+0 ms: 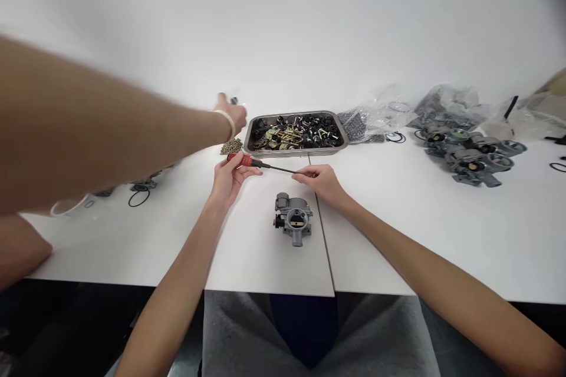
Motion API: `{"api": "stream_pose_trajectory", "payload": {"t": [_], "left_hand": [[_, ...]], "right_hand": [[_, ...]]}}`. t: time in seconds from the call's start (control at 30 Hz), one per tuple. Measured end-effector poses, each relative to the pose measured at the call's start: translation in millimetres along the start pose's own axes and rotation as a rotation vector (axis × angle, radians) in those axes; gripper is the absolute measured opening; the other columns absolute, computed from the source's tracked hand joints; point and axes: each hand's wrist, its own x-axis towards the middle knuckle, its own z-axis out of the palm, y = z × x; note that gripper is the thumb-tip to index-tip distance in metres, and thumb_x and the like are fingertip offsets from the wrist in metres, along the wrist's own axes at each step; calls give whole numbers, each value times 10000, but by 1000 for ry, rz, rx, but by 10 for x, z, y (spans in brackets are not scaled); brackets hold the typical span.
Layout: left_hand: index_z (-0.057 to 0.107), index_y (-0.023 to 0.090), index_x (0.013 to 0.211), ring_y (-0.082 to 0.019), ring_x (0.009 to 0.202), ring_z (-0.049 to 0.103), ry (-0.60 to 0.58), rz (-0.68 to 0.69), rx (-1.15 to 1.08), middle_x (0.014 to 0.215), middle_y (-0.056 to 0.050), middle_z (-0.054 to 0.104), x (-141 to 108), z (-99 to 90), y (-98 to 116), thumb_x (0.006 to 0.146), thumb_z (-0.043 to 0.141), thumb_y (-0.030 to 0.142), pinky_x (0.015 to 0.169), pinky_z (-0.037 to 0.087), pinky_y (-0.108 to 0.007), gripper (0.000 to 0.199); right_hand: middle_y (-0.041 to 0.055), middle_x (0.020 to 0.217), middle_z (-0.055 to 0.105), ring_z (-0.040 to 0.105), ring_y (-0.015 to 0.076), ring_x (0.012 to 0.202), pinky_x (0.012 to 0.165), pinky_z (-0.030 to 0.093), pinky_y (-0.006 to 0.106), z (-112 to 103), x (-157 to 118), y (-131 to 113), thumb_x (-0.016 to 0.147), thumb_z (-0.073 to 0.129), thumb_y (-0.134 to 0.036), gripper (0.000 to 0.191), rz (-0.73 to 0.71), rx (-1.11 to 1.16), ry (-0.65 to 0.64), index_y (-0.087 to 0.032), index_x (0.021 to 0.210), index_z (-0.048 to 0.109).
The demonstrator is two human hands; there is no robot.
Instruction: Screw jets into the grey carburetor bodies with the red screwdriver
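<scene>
My left hand [230, 178] holds a screwdriver [252, 161] by its red and black handle, the shaft pointing right. At the far end of the shaft, the fingers of my right hand [319, 179] are pinched together by the tip; whether a small screw is between them is too small to tell. Just below the two hands, a grey metal carburetor [295, 219] rests on the white table, its round bore facing me. Neither hand touches it.
Behind my hands stands a metal tray [295, 154] of mixed screws and black parts, beside a small brass heap [231, 147]. A co-worker's arm [110, 129] reaches across from the left. More carburetors [473, 156], plastic bags [384, 112] and black rings [395, 138] lie rightward.
</scene>
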Motion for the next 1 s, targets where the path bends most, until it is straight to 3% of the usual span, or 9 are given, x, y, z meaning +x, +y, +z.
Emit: {"api": "stream_pose_trajectory", "payload": {"t": [0.17, 0.43, 0.73, 0.87, 1.0], "left_hand": [[614, 89, 873, -180, 627, 699, -6, -16, -18, 875, -139, 725, 15, -28, -41, 828, 634, 354, 685, 616, -325, 270], [601, 101, 845, -184, 584, 679, -15, 28, -26, 822, -100, 707, 25, -47, -11, 780, 672, 311, 676, 607, -368, 232], [595, 79, 868, -199, 603, 699, -24, -29, 18, 839, -137, 719, 5, -16, -17, 791, 671, 344, 672, 604, -338, 287], [587, 76, 819, -207, 558, 688, 23, 20, 91, 768, -109, 693, -19, 15, -40, 749, 728, 362, 611, 599, -328, 326], [585, 81, 820, -229, 590, 705, -6, 22, 105, 792, -117, 698, -41, 51, -66, 742, 738, 387, 636, 613, -349, 351]], "right_hand": [[59, 732, 723, 604, 191, 679, 625, 437, 318, -14, 17, 20, 714, 743, -402, 231, 1, -15, -6, -172, 716, 752], [48, 746, 730, 620, 199, 691, 655, 449, 334, -23, 23, 67, 754, 718, -361, 171, -85, -134, -8, -205, 693, 751], [48, 734, 706, 591, 177, 657, 625, 419, 317, -26, 23, 93, 787, 711, -353, 183, -147, -267, -29, -200, 692, 743], [53, 778, 713, 609, 183, 733, 683, 427, 314, -36, 31, 68, 811, 690, -268, 132, -195, -395, -60, -191, 720, 746], [50, 777, 714, 606, 178, 746, 700, 416, 310, -55, 47, 49, 803, 699, -205, 111, -206, -414, -59, -183, 707, 749]]}}
